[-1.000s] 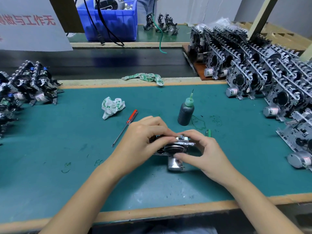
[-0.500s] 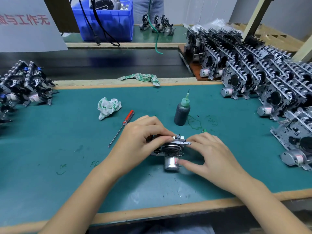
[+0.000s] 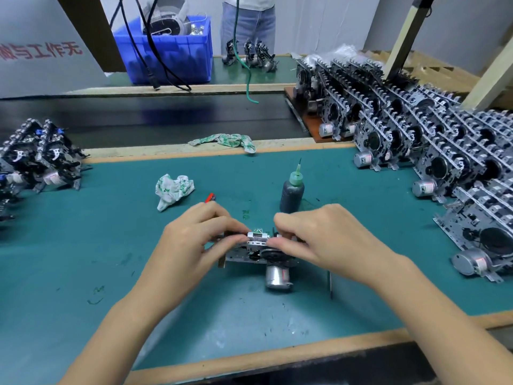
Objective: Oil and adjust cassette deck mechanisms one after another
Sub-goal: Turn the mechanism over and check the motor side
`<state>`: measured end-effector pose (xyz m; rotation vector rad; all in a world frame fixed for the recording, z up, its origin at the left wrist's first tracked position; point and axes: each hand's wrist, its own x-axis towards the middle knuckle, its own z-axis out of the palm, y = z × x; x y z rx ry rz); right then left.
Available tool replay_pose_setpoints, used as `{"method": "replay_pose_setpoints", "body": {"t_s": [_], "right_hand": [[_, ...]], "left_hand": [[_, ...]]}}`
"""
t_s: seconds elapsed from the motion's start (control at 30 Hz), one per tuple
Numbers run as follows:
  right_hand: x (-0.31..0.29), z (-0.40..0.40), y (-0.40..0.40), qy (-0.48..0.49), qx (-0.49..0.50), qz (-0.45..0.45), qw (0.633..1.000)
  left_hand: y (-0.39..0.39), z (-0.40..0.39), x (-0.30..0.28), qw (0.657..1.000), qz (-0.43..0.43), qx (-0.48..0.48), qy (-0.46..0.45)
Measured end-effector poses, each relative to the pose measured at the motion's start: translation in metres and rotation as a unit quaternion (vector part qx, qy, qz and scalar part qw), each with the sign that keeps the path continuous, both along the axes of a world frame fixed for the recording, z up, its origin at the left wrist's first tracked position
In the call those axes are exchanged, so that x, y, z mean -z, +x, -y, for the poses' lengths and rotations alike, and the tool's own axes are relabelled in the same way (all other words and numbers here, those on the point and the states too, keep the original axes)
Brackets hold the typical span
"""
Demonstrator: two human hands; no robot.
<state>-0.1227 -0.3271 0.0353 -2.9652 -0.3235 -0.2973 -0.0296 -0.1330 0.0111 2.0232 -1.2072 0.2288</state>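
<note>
A metal cassette deck mechanism (image 3: 256,252) with a silver motor (image 3: 277,276) at its front sits on the green mat (image 3: 111,259) at the centre. My left hand (image 3: 200,240) grips its left side, fingers curled over the top. My right hand (image 3: 327,240) grips its right side, fingertips pinching the small top part. A dark oil bottle (image 3: 291,193) with a green needle cap stands just behind. The red screwdriver (image 3: 210,197) is mostly hidden behind my left hand. A thin tool shaft (image 3: 330,284) lies under my right wrist.
Rows of deck mechanisms (image 3: 433,151) fill the right side of the bench. A smaller group of mechanisms (image 3: 36,159) stands at the left. A crumpled rag (image 3: 172,190) lies behind my left hand, another rag (image 3: 224,141) on the bench's far edge. A blue bin (image 3: 169,54) and a person (image 3: 248,23) are beyond.
My right hand has moved up from the motor's side onto the top right of the mechanism. The mechanism now sits tilted a little differently. My left hand keeps its hold.
</note>
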Motion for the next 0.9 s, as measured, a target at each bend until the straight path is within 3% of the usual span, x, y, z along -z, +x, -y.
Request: {"method": "replay_pose_setpoints", "body": {"t_s": [0.1,0.23,0.37,0.53,0.67,0.8,0.9], "right_hand": [[-0.006,0.011,-0.017,0.058,-0.002,0.036,0.998],[-0.024,0.045,-0.047,0.141,0.066,0.087,0.984],[-0.033,0.084,-0.069,0.164,0.184,0.143,0.958],[-0.013,0.127,-0.058,0.146,0.36,0.173,0.905],[0.012,0.156,-0.044,0.059,0.444,0.161,0.879],[0.026,0.177,-0.037,-0.005,0.505,0.165,0.847],[0.025,0.187,-0.029,-0.024,0.498,0.163,0.851]], "left_hand": [[-0.001,0.015,-0.013,0.999,0.035,0.033,0.007],[-0.007,0.067,-0.04,0.988,0.101,0.113,-0.001],[-0.006,0.14,-0.059,0.972,0.149,0.18,0.003],[-0.002,0.225,-0.048,0.959,0.189,0.171,0.124],[-0.002,0.265,-0.026,0.953,0.134,0.195,0.189],[-0.009,0.287,0.0,0.926,0.079,0.237,0.282],[-0.016,0.294,0.015,0.931,-0.035,0.248,0.267]]}}
